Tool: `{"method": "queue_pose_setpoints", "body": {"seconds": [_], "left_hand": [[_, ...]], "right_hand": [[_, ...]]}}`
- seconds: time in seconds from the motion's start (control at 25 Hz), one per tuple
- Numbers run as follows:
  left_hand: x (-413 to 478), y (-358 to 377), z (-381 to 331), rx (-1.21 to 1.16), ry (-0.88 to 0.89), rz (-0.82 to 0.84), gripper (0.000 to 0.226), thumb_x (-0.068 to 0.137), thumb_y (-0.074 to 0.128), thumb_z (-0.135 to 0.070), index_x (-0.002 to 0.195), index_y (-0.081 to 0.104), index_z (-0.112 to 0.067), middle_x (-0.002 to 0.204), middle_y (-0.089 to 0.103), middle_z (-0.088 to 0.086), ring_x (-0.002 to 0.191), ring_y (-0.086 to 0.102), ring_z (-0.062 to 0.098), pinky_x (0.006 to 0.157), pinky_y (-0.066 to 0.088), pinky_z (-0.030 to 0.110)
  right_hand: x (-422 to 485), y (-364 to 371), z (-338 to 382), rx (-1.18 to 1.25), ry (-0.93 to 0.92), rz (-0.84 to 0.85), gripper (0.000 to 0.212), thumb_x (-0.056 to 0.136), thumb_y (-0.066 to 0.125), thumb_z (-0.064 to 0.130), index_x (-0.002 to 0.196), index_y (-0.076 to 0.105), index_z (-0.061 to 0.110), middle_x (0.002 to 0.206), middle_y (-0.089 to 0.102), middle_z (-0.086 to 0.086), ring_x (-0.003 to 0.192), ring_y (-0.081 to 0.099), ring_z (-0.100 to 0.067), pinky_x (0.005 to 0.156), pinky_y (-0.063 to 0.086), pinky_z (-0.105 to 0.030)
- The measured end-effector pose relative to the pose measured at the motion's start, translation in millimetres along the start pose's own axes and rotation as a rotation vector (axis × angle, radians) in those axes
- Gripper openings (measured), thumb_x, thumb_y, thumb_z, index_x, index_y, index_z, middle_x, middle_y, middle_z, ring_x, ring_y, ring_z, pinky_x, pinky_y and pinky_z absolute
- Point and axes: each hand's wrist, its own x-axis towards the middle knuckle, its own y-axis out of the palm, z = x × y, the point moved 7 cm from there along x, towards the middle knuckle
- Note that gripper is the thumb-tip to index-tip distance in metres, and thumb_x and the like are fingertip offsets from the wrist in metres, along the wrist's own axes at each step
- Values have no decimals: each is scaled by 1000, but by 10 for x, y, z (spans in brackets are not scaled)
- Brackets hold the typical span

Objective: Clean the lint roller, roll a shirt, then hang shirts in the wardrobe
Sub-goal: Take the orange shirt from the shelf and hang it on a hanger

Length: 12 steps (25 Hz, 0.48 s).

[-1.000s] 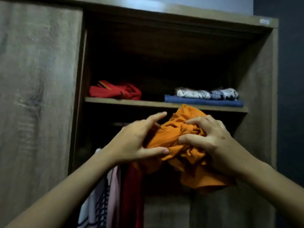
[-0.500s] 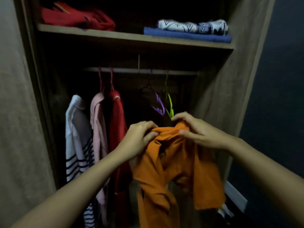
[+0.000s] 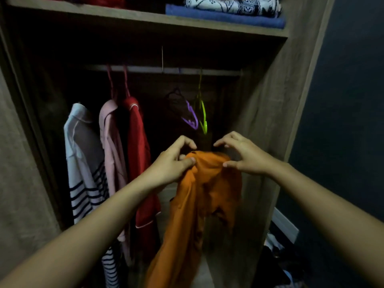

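Note:
An orange shirt (image 3: 199,204) hangs unfolded in front of the open wardrobe (image 3: 276,113). My left hand (image 3: 172,163) pinches its top edge on the left. My right hand (image 3: 243,156) holds the top edge on the right with thumb and fingertips. Just above and behind my hands, an empty purple hanger (image 3: 192,118) and an empty green hanger (image 3: 203,117) hang from the rail (image 3: 158,69). No lint roller is in view.
A white striped shirt (image 3: 83,163), a pink shirt (image 3: 113,150) and a red shirt (image 3: 139,154) hang on the rail's left. Folded blue and patterned clothes (image 3: 226,9) lie on the upper shelf (image 3: 145,19). Loose clothes (image 3: 278,256) lie on the floor at lower right.
The view dropped from the shelf to the rail. The bunched orange shirt came down from shelf height and now hangs open, with my hands spread apart along its top edge.

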Motion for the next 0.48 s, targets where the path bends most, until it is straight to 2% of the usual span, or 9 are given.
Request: {"method": "queue_pose_setpoints", "body": {"seconds": [0.04, 0.12, 0.2, 0.24, 0.32, 0.36, 0.4, 0.48], "left_hand": [[36, -23, -24, -25, -14, -55, 21, 89, 53, -2, 88, 55, -22, 55, 43, 1, 35, 34, 2, 36, 28, 13], [95, -43, -62, -135, -87, -134, 21, 89, 52, 0, 81, 62, -16, 58, 48, 3, 34, 40, 2, 35, 32, 11], [150, -29, -91, -266, -171, -139, 23, 89, 46, 2, 85, 65, -10, 64, 53, 6, 42, 49, 4, 39, 41, 12], [175, -17, -119, -282, -184, -102, 24, 88, 44, 3, 92, 65, -7, 67, 55, 7, 50, 53, 6, 45, 46, 15], [226, -20, -203, -146, -127, -11, 24, 87, 48, 4, 101, 64, -5, 72, 59, 8, 59, 58, 6, 55, 50, 17], [241, -32, -250, -62, -81, 11, 22, 87, 52, 4, 102, 65, -6, 72, 61, 7, 58, 59, 5, 56, 51, 15], [254, -46, -279, -7, -49, 14, 19, 86, 56, 2, 100, 66, -6, 72, 64, 7, 57, 61, 3, 55, 52, 15], [271, -60, -299, 41, -20, -17, 12, 86, 60, -2, 91, 68, -9, 69, 67, 5, 57, 65, 4, 56, 55, 15]], "right_hand": [[13, 4, -2, 10, 16, -24, 44, 80, 68, 17, 120, 52, 26, 115, 44, 7, 105, 49, -7, 88, 45, -23], [11, 3, 69, 22, 4, -84, 29, 86, 62, 19, 114, 57, 22, 106, 53, 5, 93, 56, -8, 83, 50, -28], [-6, 42, 153, 111, -6, -131, 17, 91, 52, 28, 102, 62, 19, 94, 63, 3, 84, 60, -8, 77, 51, -30], [-18, 59, 180, 202, 16, -154, 24, 92, 47, 37, 97, 62, 20, 87, 64, 3, 78, 61, -6, 73, 51, -29], [-35, 104, 199, 463, 78, -155, 37, 83, 42, 53, 91, 61, 23, 80, 63, 5, 70, 61, -4, 69, 51, -25], [-33, 130, 212, 546, 93, -134, 38, 78, 46, 56, 91, 61, 24, 82, 64, 3, 72, 62, -6, 70, 52, -26], [-24, 152, 235, 536, 84, -109, 38, 76, 52, 56, 94, 61, 24, 84, 65, 1, 75, 64, -9, 71, 53, -28], [-9, 193, 293, 400, 28, -95, 26, 80, 63, 44, 96, 61, 22, 86, 66, 2, 80, 65, -12, 74, 53, -29]]}}
